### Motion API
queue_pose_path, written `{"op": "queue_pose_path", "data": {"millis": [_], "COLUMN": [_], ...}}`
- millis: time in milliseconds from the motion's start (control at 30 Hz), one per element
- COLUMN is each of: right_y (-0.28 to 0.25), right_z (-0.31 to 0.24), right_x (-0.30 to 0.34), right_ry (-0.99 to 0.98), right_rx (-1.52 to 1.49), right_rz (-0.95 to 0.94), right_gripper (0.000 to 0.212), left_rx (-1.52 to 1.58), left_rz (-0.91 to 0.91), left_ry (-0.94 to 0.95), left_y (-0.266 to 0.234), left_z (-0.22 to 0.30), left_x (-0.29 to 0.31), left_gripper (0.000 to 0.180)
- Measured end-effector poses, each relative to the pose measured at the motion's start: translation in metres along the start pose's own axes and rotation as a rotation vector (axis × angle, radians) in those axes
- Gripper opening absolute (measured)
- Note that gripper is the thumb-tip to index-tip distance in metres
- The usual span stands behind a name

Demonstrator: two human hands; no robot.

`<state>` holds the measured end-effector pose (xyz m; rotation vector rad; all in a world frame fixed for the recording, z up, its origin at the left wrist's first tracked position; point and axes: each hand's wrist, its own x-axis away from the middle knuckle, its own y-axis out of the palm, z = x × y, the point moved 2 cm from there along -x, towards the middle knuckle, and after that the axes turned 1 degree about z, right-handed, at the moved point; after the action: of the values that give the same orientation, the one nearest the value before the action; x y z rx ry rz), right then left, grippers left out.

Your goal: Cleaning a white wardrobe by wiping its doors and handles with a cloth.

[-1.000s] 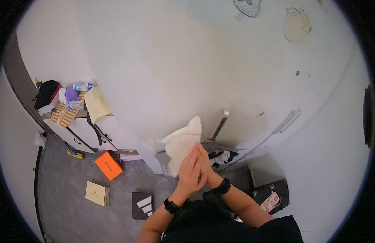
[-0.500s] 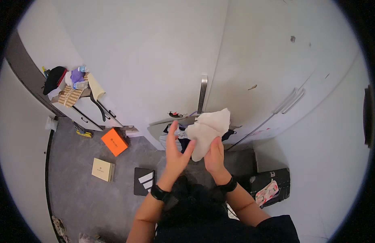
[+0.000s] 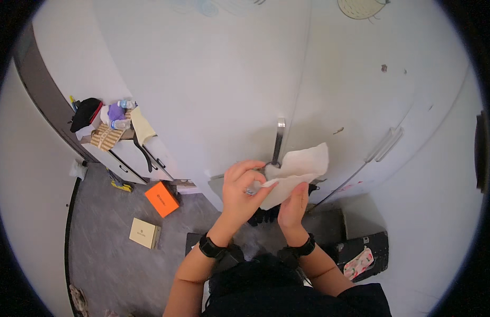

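Between my two hands is a white folded cloth (image 3: pixel 303 164), soft-edged; whether it is fabric or thick paper I cannot tell. My left hand (image 3: pixel 242 187) pinches its left edge between thumb and fingers. Lower down on the right, my right hand (image 3: pixel 294 205) grips the near edge, thumb on top. Just beyond the cloth, a metal handle (image 3: pixel 278 140) stands upright on a white cabinet door (image 3: pixel 218 95); the cloth covers the view of its lower end. Dark fabric (image 3: pixel 263 216) shows partly beneath my hands.
An orange box (image 3: pixel 162 199) and a cream box (image 3: pixel 145 233) lie on the grey floor at left. Further back, a low white cabinet (image 3: pixel 130 158) carries a black cap, bottles and cloth. A black case (image 3: pixel 380 248) stands at right, near another door handle (image 3: pixel 387 143).
My left hand, spread beside the cloth before, has closed on its left edge. The cloth has shifted slightly right and been folded or turned. The view has tilted up a little.
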<state>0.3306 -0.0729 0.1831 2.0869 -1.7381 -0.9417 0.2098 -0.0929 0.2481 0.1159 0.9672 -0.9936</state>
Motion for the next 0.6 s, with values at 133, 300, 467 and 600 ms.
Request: {"op": "queue_pose_path", "data": {"millis": [133, 300, 467, 600], "right_y": [0.025, 0.102, 0.161, 0.196], "right_z": [0.018, 0.029, 0.083, 0.098], "right_x": [-0.015, -0.055, -0.130, -0.140], "right_ry": [-0.309, -0.685, -0.733, -0.809], "right_rx": [0.115, 0.946, 1.175, 1.438], "right_rz": [0.199, -0.171, 0.010, 0.220], "right_gripper": [0.041, 0.051, 0.056, 0.049], "left_rx": [0.025, -0.129, -0.245, -0.426], "left_rz": [-0.078, 0.141, 0.337, 0.691], "left_ry": [0.192, 0.382, 0.304, 0.374], "left_y": [-0.029, -0.081, -0.116, -0.136], "left_z": [0.001, -0.016, -0.074, -0.112], "left_x": [-0.039, -0.094, -0.126, -0.120], "left_gripper": [0.019, 0.017, 0.016, 0.014]}}
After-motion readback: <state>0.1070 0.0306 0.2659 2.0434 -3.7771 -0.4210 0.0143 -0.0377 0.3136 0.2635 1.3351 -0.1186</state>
